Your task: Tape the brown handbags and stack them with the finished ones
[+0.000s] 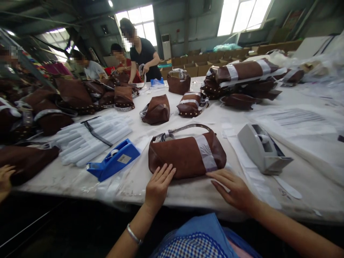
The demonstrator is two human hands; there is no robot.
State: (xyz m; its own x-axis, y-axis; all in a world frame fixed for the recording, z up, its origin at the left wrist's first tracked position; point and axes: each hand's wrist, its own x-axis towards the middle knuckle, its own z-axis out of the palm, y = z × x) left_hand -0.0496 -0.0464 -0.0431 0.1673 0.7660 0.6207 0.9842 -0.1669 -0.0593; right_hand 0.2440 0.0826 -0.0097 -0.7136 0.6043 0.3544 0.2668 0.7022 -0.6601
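Observation:
A brown shoulder bag (177,156) lies on the pale table in front of me, its studded strap (188,127) arched along the far side. A band of clear wrap (206,152) runs across its right part. My left hand (159,182) rests with straight fingers on the bag's near left side. At the lower right corner, by the end of the clear band, is my right hand (231,188), its fingers stretched out and the thumb apart. Whether the right fingertips press the bag or only the table edge beside it, I cannot tell.
A blue tape dispenser (114,159) stands left of the bag, a grey one (262,148) right. White paper rolls (91,136) lie farther left. More brown bags (157,109) and a wrapped stack (242,77) sit behind. Another person's hand (5,179) is at the left edge; several people work beyond.

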